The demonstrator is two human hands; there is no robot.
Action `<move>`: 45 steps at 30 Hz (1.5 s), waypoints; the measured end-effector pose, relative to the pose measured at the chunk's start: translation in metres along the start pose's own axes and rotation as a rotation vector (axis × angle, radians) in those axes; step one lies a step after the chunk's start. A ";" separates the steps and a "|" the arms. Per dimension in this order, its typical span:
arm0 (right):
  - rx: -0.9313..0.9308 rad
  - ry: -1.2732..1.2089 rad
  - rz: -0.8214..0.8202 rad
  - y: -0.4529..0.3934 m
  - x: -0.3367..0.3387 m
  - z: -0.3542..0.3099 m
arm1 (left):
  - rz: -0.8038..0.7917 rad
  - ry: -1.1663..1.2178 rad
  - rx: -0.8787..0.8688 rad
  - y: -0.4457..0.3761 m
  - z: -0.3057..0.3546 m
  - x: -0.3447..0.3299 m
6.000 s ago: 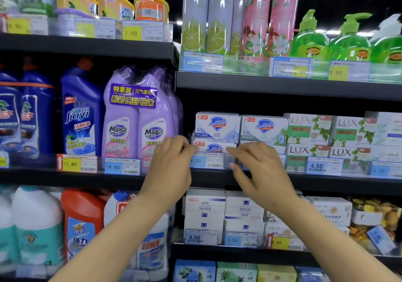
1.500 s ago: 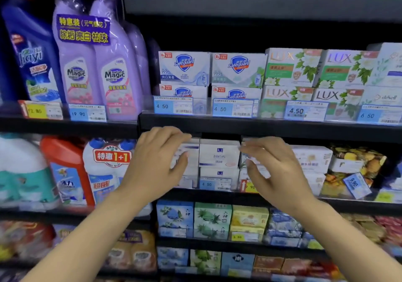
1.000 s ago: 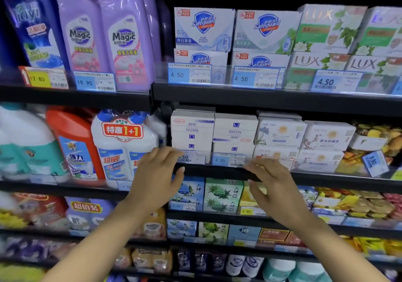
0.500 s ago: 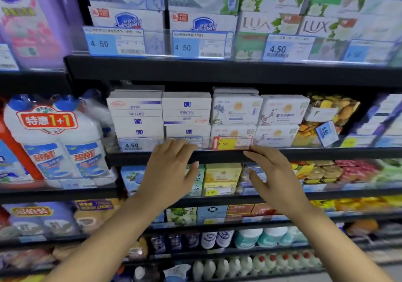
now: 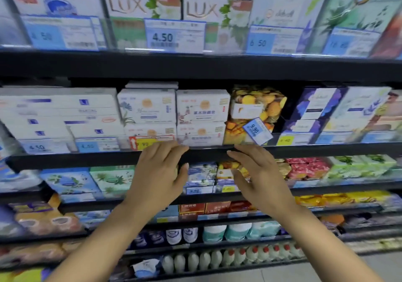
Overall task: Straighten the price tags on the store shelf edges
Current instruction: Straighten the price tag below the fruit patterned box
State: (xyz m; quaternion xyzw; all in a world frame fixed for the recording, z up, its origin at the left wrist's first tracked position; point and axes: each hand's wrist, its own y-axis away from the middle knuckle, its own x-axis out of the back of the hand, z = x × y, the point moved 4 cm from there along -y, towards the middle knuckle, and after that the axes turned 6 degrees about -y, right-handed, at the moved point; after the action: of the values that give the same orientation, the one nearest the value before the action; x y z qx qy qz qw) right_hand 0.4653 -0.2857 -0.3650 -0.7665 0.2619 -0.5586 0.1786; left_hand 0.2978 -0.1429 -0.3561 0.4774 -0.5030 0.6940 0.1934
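Both hands are raised to the black shelf edge (image 5: 206, 153) with fingers loosely spread and nothing held: the left hand (image 5: 159, 173) has its fingertips at the lip just below the yellow tag (image 5: 150, 143), while the right hand (image 5: 258, 179) reaches its fingertips to the lip just under the crooked blue 9.90 tag (image 5: 257, 131), which sits tilted in front of the yellow soap pack (image 5: 256, 103) rather than flat in the strip. That tag looks loosely seated, so a hasty nudge from below could knock it off the shelf altogether. Pushing too deep could shove the white soap boxes (image 5: 202, 116) back instead.
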 end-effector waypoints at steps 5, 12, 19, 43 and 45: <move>-0.043 -0.013 0.076 0.005 0.029 0.026 | -0.014 0.011 -0.037 -0.022 0.034 -0.002; -0.135 0.023 0.132 0.006 0.051 0.041 | 0.014 0.048 -0.112 -0.049 0.065 -0.005; -0.094 0.036 0.178 -0.008 0.059 0.048 | 0.032 0.013 -0.083 -0.054 0.085 -0.013; 0.244 -0.133 0.048 -0.030 0.056 0.085 | 0.205 -0.286 0.195 -0.051 0.119 -0.021; 0.255 -0.142 0.045 -0.031 0.056 0.086 | 0.184 -0.310 0.194 -0.049 0.115 -0.021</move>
State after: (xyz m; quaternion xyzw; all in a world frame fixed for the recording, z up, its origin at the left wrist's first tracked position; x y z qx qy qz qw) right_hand 0.5672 -0.2965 -0.3314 -0.7691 0.1926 -0.5274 0.3053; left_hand 0.3982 -0.2199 -0.3442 0.5470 -0.4991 0.6721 0.0027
